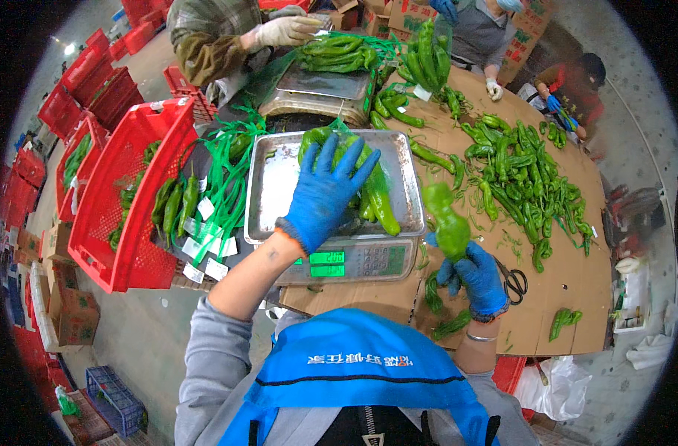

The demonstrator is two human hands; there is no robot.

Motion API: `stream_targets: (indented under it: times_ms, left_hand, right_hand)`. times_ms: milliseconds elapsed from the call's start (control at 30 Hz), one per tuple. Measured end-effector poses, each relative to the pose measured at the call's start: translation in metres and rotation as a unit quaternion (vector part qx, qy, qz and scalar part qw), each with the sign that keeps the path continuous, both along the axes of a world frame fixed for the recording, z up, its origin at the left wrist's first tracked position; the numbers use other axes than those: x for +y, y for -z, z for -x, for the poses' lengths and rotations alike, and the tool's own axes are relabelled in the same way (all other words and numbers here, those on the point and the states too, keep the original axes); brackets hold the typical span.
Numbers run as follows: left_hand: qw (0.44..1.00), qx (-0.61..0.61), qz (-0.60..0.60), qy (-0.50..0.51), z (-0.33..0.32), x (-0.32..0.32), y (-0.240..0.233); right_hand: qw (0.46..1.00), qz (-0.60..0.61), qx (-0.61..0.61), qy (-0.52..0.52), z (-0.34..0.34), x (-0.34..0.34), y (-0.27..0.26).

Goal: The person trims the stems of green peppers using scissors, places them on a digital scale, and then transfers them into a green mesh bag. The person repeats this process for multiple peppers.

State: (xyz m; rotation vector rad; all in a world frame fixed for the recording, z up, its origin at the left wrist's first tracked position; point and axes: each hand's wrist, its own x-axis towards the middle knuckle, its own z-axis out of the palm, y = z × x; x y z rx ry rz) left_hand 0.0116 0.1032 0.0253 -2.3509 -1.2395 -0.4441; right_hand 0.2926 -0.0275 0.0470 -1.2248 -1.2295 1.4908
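Observation:
My left hand (pixel 329 192), in a blue glove with an orange cuff edge, lies spread over green peppers (pixel 381 192) on a metal scale pan (pixel 269 212). Green netting shows around some of these peppers. Whether the palm presses on them is hidden. Below the pan, the scale's panel (pixel 344 265) has lit green displays and a keypad. To the right of the scale, my right hand (pixel 478 276), also gloved in blue, grips one green pepper (pixel 450 228) by its lower end, held up above the cardboard. Black-handled scissors (pixel 516 283) lie just beside the right hand.
A heap of green peppers (pixel 523 173) covers part of the cardboard tabletop (pixel 573 279). Left stand green net bags with tags (pixel 224 173) and a red crate (pixel 132 217). A second scale (pixel 316 86) bears peppers. Co-workers' gloved hands (pixel 287 30) are across the table.

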Motion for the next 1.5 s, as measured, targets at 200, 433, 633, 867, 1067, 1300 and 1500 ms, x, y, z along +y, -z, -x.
stream_targets:
  times_ms: [200, 433, 633, 867, 1067, 1300, 1500]
  left_hand:
    - [0.95, -0.234, 0.167, 0.123, 0.014, 0.041, -0.015]
    - [0.94, -0.283, 0.147, 0.12, 0.015, 0.069, -0.037]
    - [0.92, -0.329, 0.108, 0.184, 0.01, 0.07, -0.042]
    - [0.913, -0.33, 0.033, 0.238, -0.005, 0.051, -0.042]
    - [0.858, -0.469, 0.037, 0.205, 0.011, 0.053, -0.042]
    - [0.829, -0.491, 0.184, 0.193, 0.007, 0.045, -0.044]
    - [0.872, -0.401, 0.155, 0.232, 0.0, 0.032, -0.048]
  right_hand:
    - [0.956, 0.172, -0.163, -0.174, 0.001, 0.001, -0.015]
    - [0.984, 0.093, -0.063, -0.138, 0.057, 0.032, -0.009]
    - [0.991, 0.031, -0.106, -0.076, 0.095, 0.09, 0.001]
    - [0.855, -0.261, -0.442, -0.074, 0.141, 0.159, 0.017]
    - [0.898, -0.187, -0.397, -0.04, 0.121, 0.112, 0.004]
    - [0.989, 0.084, -0.071, -0.096, 0.1, 0.097, -0.01]
    - [0.991, 0.055, 0.046, -0.114, 0.125, 0.14, 0.015]
